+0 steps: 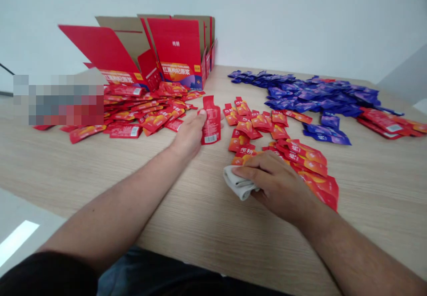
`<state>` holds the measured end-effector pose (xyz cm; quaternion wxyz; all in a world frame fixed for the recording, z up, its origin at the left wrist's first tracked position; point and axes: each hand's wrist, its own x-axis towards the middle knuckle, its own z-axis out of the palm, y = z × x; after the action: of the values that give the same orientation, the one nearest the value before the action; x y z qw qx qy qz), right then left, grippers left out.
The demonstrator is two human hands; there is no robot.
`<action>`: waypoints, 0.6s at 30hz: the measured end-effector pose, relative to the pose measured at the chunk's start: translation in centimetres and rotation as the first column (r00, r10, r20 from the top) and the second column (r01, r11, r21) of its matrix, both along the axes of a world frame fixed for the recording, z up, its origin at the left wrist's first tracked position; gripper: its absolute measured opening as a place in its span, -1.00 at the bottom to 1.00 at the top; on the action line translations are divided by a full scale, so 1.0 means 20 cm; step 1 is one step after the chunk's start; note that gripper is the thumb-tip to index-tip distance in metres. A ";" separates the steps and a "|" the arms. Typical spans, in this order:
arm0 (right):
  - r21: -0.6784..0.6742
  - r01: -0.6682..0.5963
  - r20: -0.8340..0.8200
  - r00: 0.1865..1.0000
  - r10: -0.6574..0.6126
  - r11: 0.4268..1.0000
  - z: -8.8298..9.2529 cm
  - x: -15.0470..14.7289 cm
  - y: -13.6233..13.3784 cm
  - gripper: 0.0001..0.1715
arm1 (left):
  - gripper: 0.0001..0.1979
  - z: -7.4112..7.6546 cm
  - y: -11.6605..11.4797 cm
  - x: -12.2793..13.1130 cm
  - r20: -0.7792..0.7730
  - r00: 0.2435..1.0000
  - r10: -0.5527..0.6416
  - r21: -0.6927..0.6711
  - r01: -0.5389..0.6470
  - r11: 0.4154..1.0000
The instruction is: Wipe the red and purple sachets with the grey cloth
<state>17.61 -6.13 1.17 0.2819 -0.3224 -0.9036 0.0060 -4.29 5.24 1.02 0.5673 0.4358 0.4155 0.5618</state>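
Between the thumb and fingers of my left hand [189,133] is a red pouch [211,124], held upright with its barcode side facing me. My right hand [278,184] grips a folded white cloth [240,182] at the near side of the table. Just beyond and beside that hand lie orange-and-red pouches [245,124], some in loose overlapping rows, others stacked to its right. A heap of red pouches [155,118] spreads out left of my left hand. The fingertips of my right hand are partly hidden by the cloth.
Open red cartons [180,42] stand at the back left behind the heap. Many blue-purple pouches [300,93] are piled at the back right, with more red pouches [383,122] at the right edge. The wooden table [187,207] ends near my lap; a pixelated patch covers the far left.
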 end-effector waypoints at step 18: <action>-0.068 0.002 0.005 1.000 -0.002 0.998 -0.04 0.03 0.05 -0.53 | -0.49 -0.04 0.29 -0.69 -0.922 0.021 0.385 0.360 -0.314 0.878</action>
<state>18.18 -5.22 0.34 0.2683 -0.3328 -0.9033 0.0358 -18.17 11.07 0.22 -0.0169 0.5929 0.7600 0.2657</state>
